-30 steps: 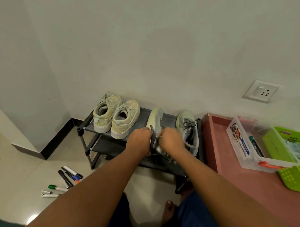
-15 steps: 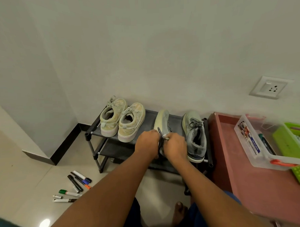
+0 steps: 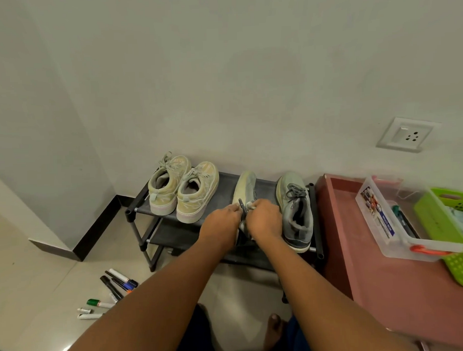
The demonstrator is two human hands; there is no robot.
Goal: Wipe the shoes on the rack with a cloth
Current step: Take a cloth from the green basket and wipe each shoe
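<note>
- On the shoe rack (image 3: 314, 219) top shelf: grey sneaker (image 3: 245, 186) tipped on its side, beside its upright mate (image 3: 296, 212).
- Left hand (image 3: 220, 225) grips the tipped sneaker.
- Right hand (image 3: 263, 221) pinches a pale cloth (image 3: 250, 206) against it.

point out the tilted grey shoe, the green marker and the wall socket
tilted grey shoe (image 3: 245, 184), head view, on its upturned toe
green marker (image 3: 93, 302), head view, on its green cap
wall socket (image 3: 407, 135), head view, on its faceplate

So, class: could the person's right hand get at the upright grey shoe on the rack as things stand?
Probably yes: the grey shoe stands just beside the right hand, nothing between them, though that hand is busy on the tilted shoe.
</note>
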